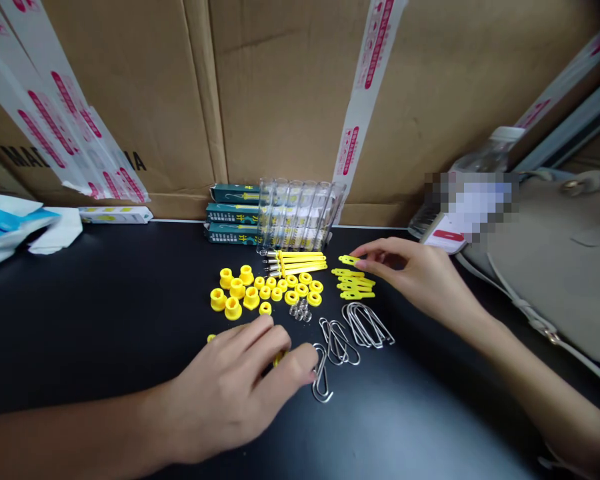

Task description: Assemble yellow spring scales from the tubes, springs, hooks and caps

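Between the thumb and fingertips of my right hand (397,263) is a flat yellow piece (349,260), just above several similar pieces (356,287). My left hand (247,383) is curled low over the table, its fingertips beside a metal hook (322,383). A bit of yellow shows between its fingers, too hidden to make out. Beyond this hand lie yellow flanged caps (233,309), yellow rings (314,299), small springs (300,311) and yellow rods with metal ends (300,265). More bent hooks (367,327) lie between the hands.
Clear tubes (300,213) stand before green boxes (233,215) at the back of the black table (130,307). Cardboard (290,87) rises behind. At right are a bag (555,253), a phone-like item (447,233) and a bottle (490,157); at left, a white-blue packet (15,223).
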Demonstrator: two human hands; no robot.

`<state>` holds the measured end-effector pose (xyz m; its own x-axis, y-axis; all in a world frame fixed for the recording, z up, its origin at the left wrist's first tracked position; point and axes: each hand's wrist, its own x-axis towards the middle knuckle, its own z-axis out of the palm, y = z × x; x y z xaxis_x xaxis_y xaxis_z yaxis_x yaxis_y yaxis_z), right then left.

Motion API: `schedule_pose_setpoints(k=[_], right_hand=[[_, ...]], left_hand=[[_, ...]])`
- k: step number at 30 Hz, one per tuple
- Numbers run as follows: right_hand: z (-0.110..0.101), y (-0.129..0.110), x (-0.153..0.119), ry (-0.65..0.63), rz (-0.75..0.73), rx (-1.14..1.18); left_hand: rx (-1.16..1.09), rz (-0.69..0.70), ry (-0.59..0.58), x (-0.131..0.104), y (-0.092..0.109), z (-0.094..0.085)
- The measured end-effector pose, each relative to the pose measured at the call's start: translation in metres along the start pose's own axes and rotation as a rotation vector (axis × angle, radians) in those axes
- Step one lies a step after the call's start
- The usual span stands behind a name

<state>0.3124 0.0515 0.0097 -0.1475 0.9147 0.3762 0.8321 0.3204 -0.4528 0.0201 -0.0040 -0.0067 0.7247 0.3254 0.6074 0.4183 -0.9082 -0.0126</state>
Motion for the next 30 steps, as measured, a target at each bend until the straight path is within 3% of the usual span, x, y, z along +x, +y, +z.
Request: schedule_pose_setpoints(k=[7, 12, 14, 16, 19, 22, 25, 30], right_hand=[[0.007, 0.004, -0.001, -0.082, -0.077, -0.033], [0.007, -0.007, -0.003, -0.006, -0.176, -0.017], [0.008, -0.021, -0.009, 0.009, -0.265, 0.031], [0.009, -0.04, -0.018, -0.038, -0.47, 0.168], [0.014, -0.065, -0.031, -0.136, -0.655, 0.211], [0.018, -0.076, -0.038, -0.131, -0.773, 0.163], [0.022, -0.072, -0.037, -0.086, -0.778, 0.149], [0.024, -0.052, -0.027, 0.038, -0.678, 0.136]], left_hand=[[-0.056, -0.003, 0.022, 0.001, -0.001, 0.001], [-0.112, 0.022, 0.113, 0.002, -0.001, -0.006], [-0.098, 0.085, 0.182, -0.001, 0.005, -0.009], [-0.119, 0.123, 0.215, -0.007, 0.015, -0.01], [-0.234, -0.035, 0.232, -0.016, 0.029, -0.009], [-0.393, -0.074, 0.287, -0.018, 0.026, -0.008], [-0.528, 0.023, 0.27, -0.012, 0.009, -0.006], [-0.525, -0.163, 0.298, -0.001, -0.006, -0.004]])
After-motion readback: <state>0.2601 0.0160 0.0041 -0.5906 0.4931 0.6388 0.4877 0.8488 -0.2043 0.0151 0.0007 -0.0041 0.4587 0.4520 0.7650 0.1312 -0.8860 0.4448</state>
